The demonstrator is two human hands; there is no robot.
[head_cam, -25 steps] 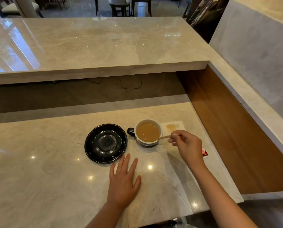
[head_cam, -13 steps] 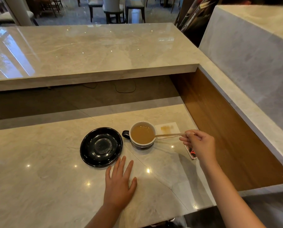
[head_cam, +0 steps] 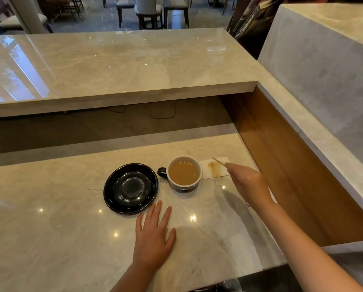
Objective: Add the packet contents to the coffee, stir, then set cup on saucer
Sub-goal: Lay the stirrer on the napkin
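A dark cup [head_cam: 184, 173] with a white inside holds light brown coffee and stands on the marble counter, its handle pointing left. An empty black saucer [head_cam: 130, 188] lies just left of it. My right hand [head_cam: 249, 184] pinches a thin wooden stir stick [head_cam: 218, 161], its free end hanging over a white napkin [head_cam: 215, 170] with a brown stain, right of the cup. My left hand [head_cam: 153, 233] lies flat on the counter below the saucer, fingers spread, holding nothing. The packet is hidden behind my right hand.
A raised marble bar top [head_cam: 113, 66] runs across the back. A wooden side panel [head_cam: 281, 157] and a marble ledge wall off the right side. The counter's front edge [head_cam: 260, 270] is close to my body.
My right hand lifted the stir stick out of the coffee and carried it right, over the stained napkin. The left hand stayed flat on the counter.
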